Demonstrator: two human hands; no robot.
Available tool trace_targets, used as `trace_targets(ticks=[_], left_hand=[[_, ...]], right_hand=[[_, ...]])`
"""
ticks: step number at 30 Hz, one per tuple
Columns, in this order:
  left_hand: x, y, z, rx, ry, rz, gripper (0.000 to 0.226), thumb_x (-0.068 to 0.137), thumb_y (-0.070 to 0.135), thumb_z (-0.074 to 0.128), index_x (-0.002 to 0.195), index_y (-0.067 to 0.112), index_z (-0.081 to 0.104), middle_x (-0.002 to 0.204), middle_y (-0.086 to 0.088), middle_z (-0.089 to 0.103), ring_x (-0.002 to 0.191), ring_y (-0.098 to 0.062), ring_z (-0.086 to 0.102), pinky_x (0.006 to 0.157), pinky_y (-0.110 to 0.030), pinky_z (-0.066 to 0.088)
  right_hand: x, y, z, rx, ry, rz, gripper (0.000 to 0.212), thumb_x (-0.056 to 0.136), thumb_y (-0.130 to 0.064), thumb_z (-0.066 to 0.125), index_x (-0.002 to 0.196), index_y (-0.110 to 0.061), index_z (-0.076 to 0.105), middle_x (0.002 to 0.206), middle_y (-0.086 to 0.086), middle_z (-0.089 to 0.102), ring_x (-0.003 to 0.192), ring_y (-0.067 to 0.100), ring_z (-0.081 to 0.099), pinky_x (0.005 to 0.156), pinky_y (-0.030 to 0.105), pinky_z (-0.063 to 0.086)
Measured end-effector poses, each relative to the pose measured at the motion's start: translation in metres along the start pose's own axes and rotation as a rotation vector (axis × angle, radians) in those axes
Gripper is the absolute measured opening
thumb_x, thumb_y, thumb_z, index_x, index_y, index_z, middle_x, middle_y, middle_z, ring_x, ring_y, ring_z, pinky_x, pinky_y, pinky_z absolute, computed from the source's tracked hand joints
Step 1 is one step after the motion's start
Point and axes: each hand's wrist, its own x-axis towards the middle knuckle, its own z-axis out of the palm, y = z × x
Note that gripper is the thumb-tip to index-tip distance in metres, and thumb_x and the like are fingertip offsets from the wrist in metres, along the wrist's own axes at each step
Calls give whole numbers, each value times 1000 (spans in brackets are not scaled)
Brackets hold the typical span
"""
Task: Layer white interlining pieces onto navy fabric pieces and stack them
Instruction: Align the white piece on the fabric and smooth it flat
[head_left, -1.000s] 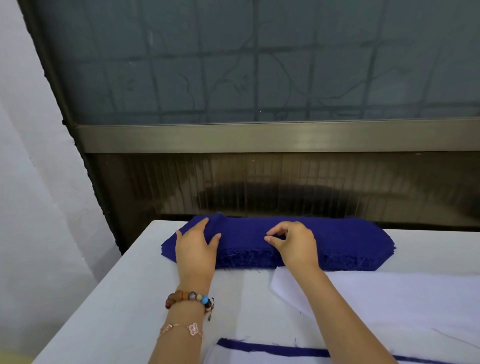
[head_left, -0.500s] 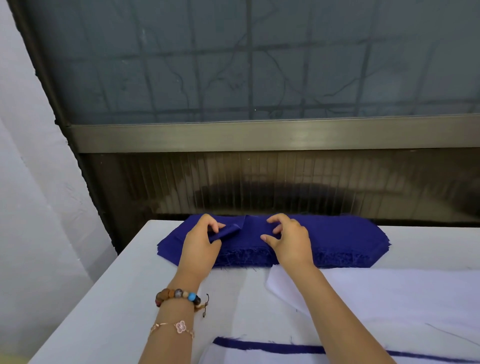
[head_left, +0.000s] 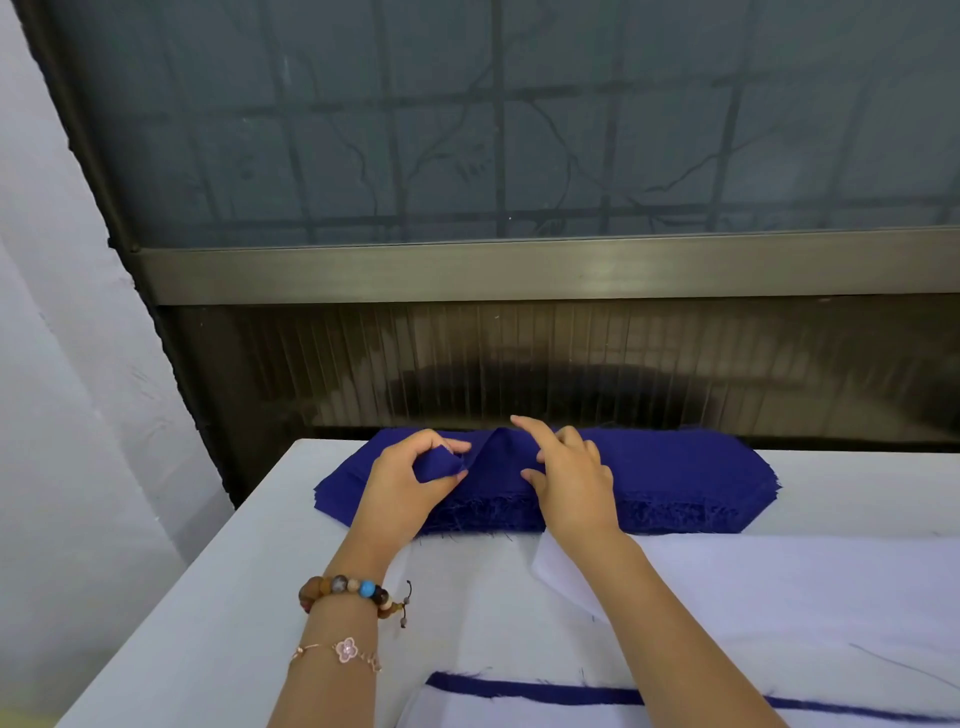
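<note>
Head view shows a thick stack of navy-blue woven fabric pieces (head_left: 675, 478) lying along the far edge of the white worktop (head_left: 234, 597), its frayed long edge facing the person. The left hand (head_left: 410, 483) pinches a lifted fold of the top navy piece (head_left: 439, 465) between thumb and fingertips, and the cloth rises in a small peak between the two hands. The right hand (head_left: 571, 478) lies on the stack just beside that peak, fingers loosely spread and forefinger raised. It grips nothing that I can make out and seems to steady the pile. Flat white interlining sheets (head_left: 779, 587) lie toward the right side of the worktop, touching the stack's frayed edge. At the near edge a white interlining piece covers a navy piece whose dark margin (head_left: 519, 693) shows as a strip.

The step in hand looks like peeling one navy piece off the stack. The frayed threads cling, so two layers may well come up together. If the right hand eases off too early, the pull could drag or skew the whole pile. Hauling from one fold may crease the piece, so the interlining would not match its outline. The beaded bracelet (head_left: 348, 592) on the left wrist could snag loose threads.
</note>
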Motion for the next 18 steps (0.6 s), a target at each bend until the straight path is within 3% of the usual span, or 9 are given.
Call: trace_targets(ticks=[3,6,10,14,18], left_hand=[[0,0,-3,-129,-28,4,14,88,6,68,82,18,63,90,19,74,94,2,67,71,-9,50],[0,-2,-8,-198,-22,-9,19,89,-2,63,76,12,59,91,12,76,94,-7,70,72,-19,56],[-2,-5,-13,-317,77,-47,24,91,-5,59,75,12,56,95,4,76,94,-20,70,75,-35,60],[-3,-5,-14,-337,234,-102,13,90,9,66,95,19,62,102,0,70,99,-23,66,80,-43,60],[-3,-12,-13,-304,351,-204,28,91,16,66,118,19,56,114,-4,65,105,-23,63,85,-45,58]], right_hand=[[0,-2,0,-20,7,-15,63,95,-18,55,145,-42,26,126,0,44,115,19,42,91,37,45],[0,-2,-1,-20,13,-31,58,95,-16,55,142,-42,33,120,-1,42,112,17,39,88,36,46],[1,2,-4,2,32,-39,32,94,-23,59,124,-34,55,109,-4,38,106,15,37,82,29,46],[3,12,-11,15,93,22,26,91,-28,63,117,-26,62,108,-2,42,106,16,39,81,24,44],[4,34,-26,-92,166,153,27,91,-36,62,117,-28,62,112,3,49,108,22,43,85,33,46]])
